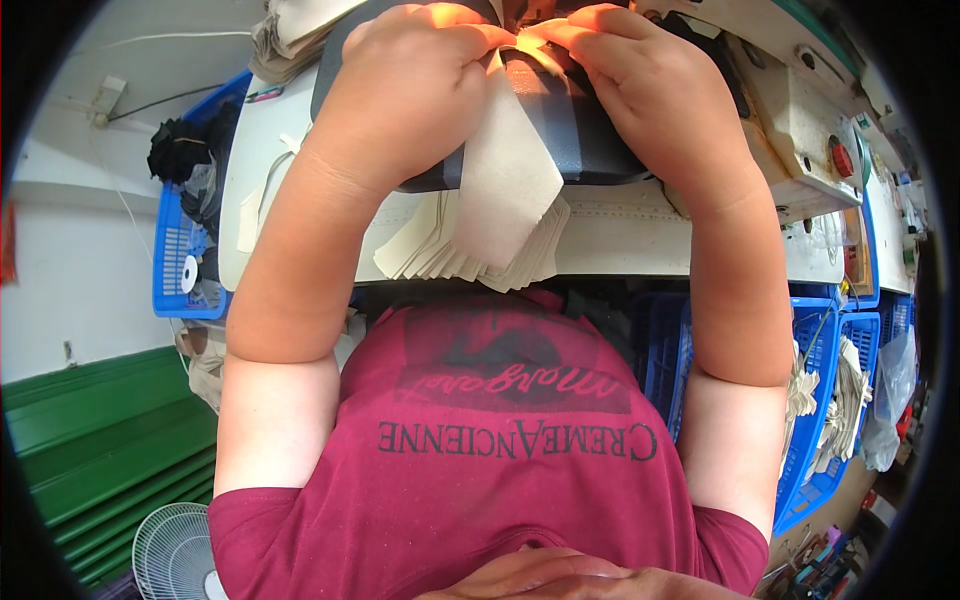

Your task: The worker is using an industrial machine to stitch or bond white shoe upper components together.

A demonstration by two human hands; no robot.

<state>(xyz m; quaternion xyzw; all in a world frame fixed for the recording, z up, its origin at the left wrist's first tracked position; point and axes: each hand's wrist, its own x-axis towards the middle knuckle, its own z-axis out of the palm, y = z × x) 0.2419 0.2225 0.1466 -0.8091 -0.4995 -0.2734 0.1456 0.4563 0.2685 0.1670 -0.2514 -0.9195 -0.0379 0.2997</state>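
A cream strip [510, 170], broad and angled at its near end like a tie tip, hangs toward me from between my hands. My left hand [420, 90] pinches its narrow upper part at the far side of the table. From the other side, the fingertips of my right hand [650, 95] close on the same spot, under an orange light. Both hands rest over a dark padded surface [590, 140]. Beneath the strip, a fanned stack of similar cream pieces [410, 248] lies at the table's front edge.
The white table [640, 240] carries a machine body with a red knob [842, 156] at right. More cream pieces [285, 40] are piled at far left. Blue baskets [165, 240] stand left and right, and a fan [175, 550] is at lower left.
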